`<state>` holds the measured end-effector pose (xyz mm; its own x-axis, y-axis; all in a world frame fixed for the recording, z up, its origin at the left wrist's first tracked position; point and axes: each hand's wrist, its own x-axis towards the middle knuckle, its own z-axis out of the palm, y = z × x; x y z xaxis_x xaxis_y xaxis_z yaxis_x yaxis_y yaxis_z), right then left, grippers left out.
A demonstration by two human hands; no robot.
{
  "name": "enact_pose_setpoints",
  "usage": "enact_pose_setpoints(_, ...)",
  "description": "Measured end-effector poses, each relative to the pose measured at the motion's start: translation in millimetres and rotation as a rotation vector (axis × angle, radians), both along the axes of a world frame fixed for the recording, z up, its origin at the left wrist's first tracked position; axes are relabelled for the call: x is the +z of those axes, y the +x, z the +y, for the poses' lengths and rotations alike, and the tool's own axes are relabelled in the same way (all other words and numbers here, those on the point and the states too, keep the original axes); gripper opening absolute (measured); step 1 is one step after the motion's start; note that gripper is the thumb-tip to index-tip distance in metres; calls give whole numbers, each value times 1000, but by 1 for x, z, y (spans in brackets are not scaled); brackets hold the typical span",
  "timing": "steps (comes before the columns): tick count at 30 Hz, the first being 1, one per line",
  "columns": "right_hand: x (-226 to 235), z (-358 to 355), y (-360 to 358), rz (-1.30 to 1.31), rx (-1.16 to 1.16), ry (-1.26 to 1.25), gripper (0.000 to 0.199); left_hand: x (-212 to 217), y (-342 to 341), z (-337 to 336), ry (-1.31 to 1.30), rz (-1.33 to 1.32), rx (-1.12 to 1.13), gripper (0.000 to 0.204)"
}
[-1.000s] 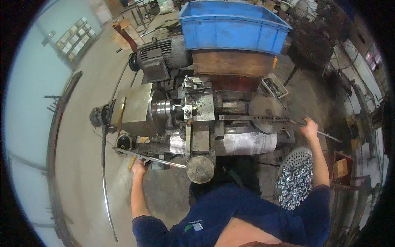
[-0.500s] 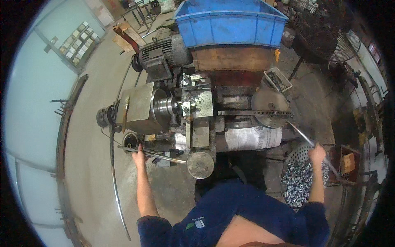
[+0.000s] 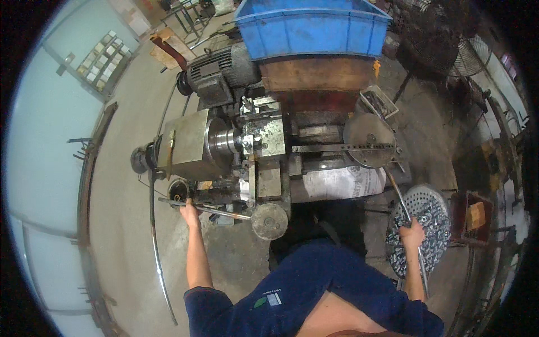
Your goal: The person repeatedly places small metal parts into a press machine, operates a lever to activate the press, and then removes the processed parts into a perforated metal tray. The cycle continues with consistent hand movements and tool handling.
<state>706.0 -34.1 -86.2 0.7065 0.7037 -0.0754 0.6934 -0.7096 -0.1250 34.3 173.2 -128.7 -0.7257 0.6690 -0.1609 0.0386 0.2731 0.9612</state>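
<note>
Grey cast-metal lathe-type machine [image 3: 264, 151] stands at the centre of the view on a concrete floor [image 3: 120, 224], with a box-shaped steel headstock housing [image 3: 188, 145] on its left side and a cylindrical spindle chuck [image 3: 224, 140] projecting from it toward the tool slide. Behind the headstock sits a dark ribbed electric motor [image 3: 216, 70]. A blue rectangular plastic crate [image 3: 311, 25] rests on a brown wooden block at the far end of the machine. The left hand [image 3: 188, 210] is closed on the near end of a thin dark metal lever bar [image 3: 205, 208] that runs along the front of the machine, just beside a small dark round can [image 3: 178, 190]. A round grey handwheel [image 3: 269, 221] sits at the front of the machine, near the far end of that bar. The right hand [image 3: 412, 235] is clamped around a long bright steel lever rod [image 3: 400, 199], which slopes up from the hand to a flat round steel disc [image 3: 369, 140] on the right side of the machine. Directly under the right hand lies a round perforated metal basket [image 3: 435, 202] filled with small shiny metal parts [image 3: 435, 230]. The two hands are well apart, one at each side of the machine. A printed white sack [image 3: 337, 182] hangs over the front of the machine between them. A long curved metal bar [image 3: 154, 241] lies on the floor to the left of the left forearm.
</note>
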Motion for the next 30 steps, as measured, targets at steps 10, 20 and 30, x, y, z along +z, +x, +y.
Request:
enact_pose_setpoints(10,-15,16,30,-61,119,99,58,14,3,-8,-104,25,13,20)
enact_pose_setpoints(20,-30,184,185,-421,73,-38,58,1,1,-9,8,-89,-102,22)
enact_pose_setpoints(30,-44,137,51,-44,308,551,73,-74,-67,-62,-234,168,-298,36)
